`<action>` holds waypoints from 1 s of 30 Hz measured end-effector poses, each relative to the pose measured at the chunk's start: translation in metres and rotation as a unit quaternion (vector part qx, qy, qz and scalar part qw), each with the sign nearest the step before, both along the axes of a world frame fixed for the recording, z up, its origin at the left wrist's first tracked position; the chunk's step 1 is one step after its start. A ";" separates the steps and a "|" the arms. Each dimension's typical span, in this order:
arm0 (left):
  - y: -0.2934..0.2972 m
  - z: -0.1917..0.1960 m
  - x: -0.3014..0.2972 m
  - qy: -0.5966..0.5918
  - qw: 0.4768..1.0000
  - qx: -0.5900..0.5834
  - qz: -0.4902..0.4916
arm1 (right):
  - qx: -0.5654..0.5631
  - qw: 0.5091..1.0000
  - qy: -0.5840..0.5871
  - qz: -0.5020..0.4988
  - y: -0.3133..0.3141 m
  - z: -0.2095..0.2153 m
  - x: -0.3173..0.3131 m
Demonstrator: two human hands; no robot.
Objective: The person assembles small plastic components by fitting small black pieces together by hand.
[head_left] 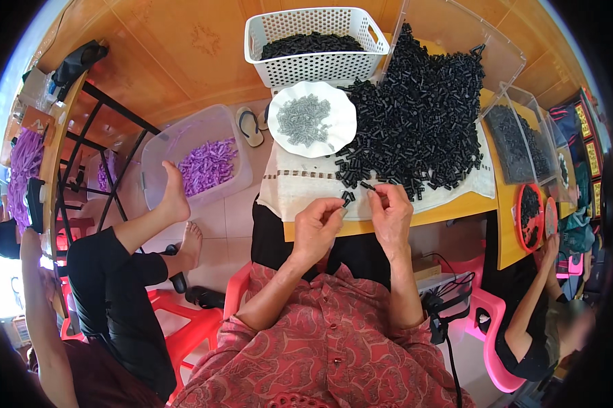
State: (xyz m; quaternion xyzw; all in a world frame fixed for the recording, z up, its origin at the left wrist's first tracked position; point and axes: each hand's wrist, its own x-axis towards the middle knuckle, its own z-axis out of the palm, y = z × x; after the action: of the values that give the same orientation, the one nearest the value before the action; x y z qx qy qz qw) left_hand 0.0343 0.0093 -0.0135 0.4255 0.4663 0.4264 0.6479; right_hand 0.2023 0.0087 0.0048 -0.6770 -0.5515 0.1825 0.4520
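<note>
My left hand (316, 228) is closed in a pinch near the table's front edge, and whatever its fingertips hold is too small to make out. Beside it, my right hand (392, 216) pinches a short black tube (367, 185) between thumb and forefinger. Another black piece lies by the left fingertips. Just beyond both hands spreads a large heap of small black tubes (422, 115) on a white cloth (299, 194). To the left of the heap, a white wavy-rimmed plate (279, 138) carries a pile of small clear pieces (305, 119).
A white perforated basket (313, 70) of black pieces stands behind the plate. Clear bins (517, 136) and a red tray (522, 231) are at right, near another person's hands. At left, a floor tub (158, 153) holds purple pieces; a person sits there, bare foot over its edge.
</note>
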 end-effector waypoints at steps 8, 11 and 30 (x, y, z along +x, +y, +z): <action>0.028 0.012 0.030 0.287 0.908 0.301 0.047 | -0.014 0.999 0.037 -0.012 -0.020 0.001 -0.002; 0.035 0.014 0.036 0.371 0.857 0.353 0.055 | -0.010 0.999 0.042 -0.010 -0.020 -0.002 -0.002; 0.028 0.005 -0.009 -0.372 0.927 -0.032 -0.027 | 0.002 0.998 0.052 0.021 -0.023 0.007 -0.018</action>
State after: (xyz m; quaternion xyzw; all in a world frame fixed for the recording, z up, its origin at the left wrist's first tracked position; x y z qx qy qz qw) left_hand 0.0253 0.0368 -0.0085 0.2275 0.1932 0.5211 0.7996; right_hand 0.1840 -0.0141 0.0114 -0.6540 -0.5419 0.2255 0.4772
